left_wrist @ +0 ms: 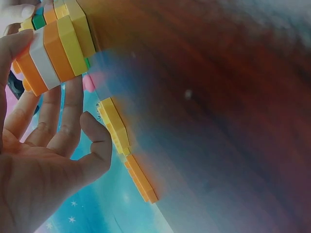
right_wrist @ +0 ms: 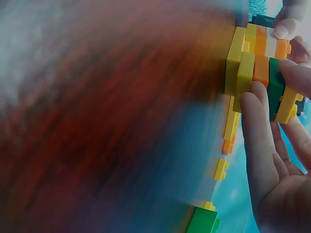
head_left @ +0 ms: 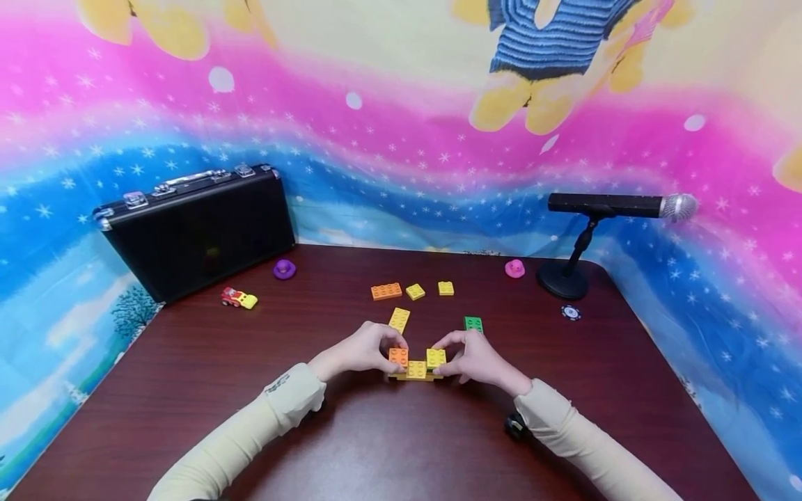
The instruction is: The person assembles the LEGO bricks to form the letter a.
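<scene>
Two short towers of toy building bricks stand side by side on the table, joined low down by yellow bricks. My left hand grips the left tower between thumb and fingers. That tower has an orange brick on top, then a white brick, an orange one and a yellow one below. My right hand holds the right tower, thumb near its top and a finger along its side. Its top is a yellow brick, above a green brick, an orange brick and a yellow brick.
Loose bricks lie beyond the hands: orange, several yellow and one green. Farther out are a black case, toy car, purple duck, pink duck, poker chip and microphone on a stand.
</scene>
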`<move>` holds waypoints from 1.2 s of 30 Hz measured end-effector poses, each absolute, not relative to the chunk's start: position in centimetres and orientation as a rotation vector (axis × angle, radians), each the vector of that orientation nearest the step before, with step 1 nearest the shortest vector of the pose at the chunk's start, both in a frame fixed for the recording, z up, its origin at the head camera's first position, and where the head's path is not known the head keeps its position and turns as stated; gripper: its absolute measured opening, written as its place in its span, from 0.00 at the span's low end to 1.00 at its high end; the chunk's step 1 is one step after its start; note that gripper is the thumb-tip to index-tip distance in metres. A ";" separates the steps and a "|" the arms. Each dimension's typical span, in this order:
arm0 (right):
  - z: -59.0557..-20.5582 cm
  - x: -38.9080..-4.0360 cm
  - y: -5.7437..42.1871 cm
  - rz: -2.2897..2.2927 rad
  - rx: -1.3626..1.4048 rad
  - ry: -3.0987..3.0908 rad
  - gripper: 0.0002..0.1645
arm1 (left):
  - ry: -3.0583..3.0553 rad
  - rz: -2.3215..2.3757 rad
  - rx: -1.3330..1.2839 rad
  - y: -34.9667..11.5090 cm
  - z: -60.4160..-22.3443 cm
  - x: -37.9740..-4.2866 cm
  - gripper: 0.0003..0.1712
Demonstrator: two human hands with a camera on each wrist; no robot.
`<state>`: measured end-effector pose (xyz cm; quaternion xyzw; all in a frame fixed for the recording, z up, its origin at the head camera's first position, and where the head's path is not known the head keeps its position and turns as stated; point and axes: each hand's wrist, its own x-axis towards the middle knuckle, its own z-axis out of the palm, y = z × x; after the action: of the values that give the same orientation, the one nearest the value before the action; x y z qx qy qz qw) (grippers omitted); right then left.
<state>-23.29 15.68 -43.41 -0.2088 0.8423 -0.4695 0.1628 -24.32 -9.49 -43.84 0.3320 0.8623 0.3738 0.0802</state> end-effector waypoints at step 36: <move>-43.4 -23.1 15.4 -1.255 -0.580 2.458 0.22 | 2.574 1.108 0.993 -9.5 -44.0 -24.4 0.15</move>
<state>-23.07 15.42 -43.43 -0.2031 0.8603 -0.4393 0.1602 -24.44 -9.47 -43.99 0.3328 0.8627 0.3714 0.0842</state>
